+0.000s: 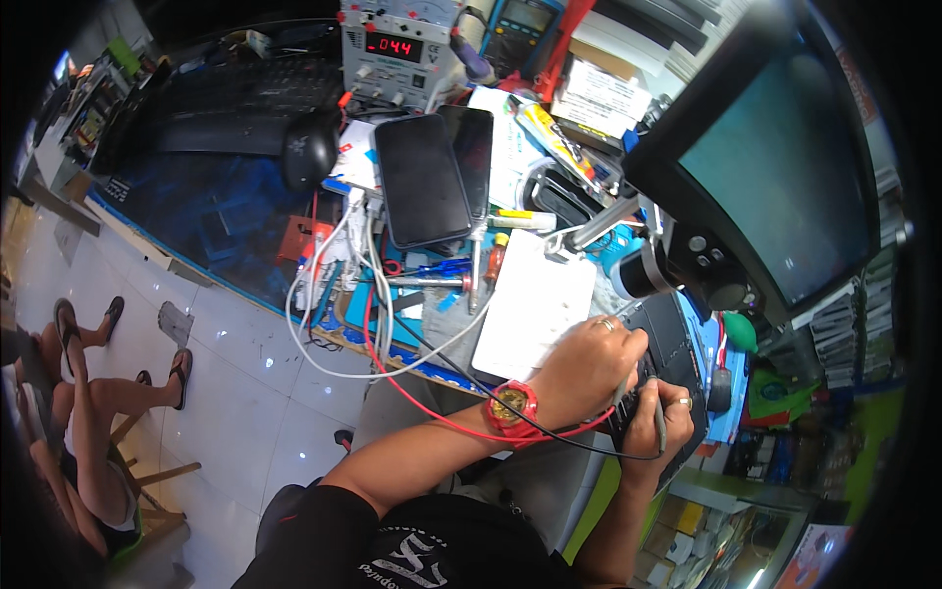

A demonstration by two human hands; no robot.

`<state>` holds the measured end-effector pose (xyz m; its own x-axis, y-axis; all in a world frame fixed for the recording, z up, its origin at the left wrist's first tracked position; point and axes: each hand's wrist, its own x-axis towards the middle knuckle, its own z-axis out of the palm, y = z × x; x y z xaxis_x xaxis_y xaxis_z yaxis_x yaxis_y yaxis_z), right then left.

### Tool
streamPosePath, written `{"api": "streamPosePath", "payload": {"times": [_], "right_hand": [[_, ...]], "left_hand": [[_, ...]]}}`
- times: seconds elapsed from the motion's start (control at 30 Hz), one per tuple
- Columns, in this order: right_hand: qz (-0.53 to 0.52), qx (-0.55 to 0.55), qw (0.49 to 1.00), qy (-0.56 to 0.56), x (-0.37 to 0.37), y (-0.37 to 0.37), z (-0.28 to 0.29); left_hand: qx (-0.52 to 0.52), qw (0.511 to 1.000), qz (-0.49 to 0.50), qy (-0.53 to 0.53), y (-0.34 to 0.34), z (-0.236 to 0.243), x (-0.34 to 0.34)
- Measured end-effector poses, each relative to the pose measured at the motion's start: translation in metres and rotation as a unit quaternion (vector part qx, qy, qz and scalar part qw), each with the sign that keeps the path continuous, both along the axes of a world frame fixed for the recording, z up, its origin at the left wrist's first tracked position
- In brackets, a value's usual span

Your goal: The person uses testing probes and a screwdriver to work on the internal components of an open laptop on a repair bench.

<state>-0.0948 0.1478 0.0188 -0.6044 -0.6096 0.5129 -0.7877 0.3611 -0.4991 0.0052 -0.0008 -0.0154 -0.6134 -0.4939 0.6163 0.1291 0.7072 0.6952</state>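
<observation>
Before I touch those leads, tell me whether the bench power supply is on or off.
On: the bench power supply has its front display lit with glowing red digits.

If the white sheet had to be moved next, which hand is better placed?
Probably the left hand: it is at the edge of the white sheet, while the right hand sits farther off, over the black device. Each hand appears to hold a slim probe, so the left might need freeing first.

Workbench (182, 211), white sheet (535, 304), black device (675, 339)
</observation>
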Motion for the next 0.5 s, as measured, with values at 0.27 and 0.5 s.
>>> {"api": "streamPosePath", "payload": {"times": [0.27,0.5], "right_hand": [[0.004,-0.004,1.0,-0.005,-0.0026,0.0004,-0.0015],[0.009,0.001,1.0,-0.005,-0.0017,0.0004,-0.0017]], "left_hand": [[-0.001,1.0,0.004,0.001,0.0011,-0.0005,-0.0028],[-0.004,1.0,0.01,0.002,0.0003,0.0019,0.0017]]}}
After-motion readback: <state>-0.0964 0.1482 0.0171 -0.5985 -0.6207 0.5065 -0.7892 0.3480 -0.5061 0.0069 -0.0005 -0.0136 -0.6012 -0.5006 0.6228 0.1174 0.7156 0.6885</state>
